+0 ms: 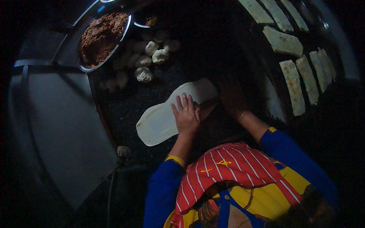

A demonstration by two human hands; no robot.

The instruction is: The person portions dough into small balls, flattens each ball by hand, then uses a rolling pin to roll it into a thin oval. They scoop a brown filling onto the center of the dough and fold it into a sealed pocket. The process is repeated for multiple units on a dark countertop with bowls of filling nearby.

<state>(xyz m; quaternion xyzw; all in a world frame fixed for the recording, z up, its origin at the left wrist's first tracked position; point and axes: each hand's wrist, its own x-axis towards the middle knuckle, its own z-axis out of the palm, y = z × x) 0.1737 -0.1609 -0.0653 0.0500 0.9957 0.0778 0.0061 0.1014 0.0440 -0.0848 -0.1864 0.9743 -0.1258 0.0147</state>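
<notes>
A long sheet of thin, pale rolled dough (156, 122) lies aslant on the dark worktop before me, broad at both ends and narrower in the middle. My left hand (186, 114) rests flat on its near edge, palm down and fingers spread, gripping nothing. Just past the sheet's far right end is my right hand (232, 95), in deep shadow. Its fingers are too dark to make out, and whether it touches the dough or holds anything is hidden. Several dough balls (161, 56) sit beyond the sheet, some of them barely lit.
A metal bowl (114, 54) of brown crumbly filling (99, 37) stands at the far left, beside a partly visible smaller bowl (142, 25). Several flat dough strips (292, 88) lie on a dark surface at right. A small pale lump (123, 151) sits near the worktop's left edge.
</notes>
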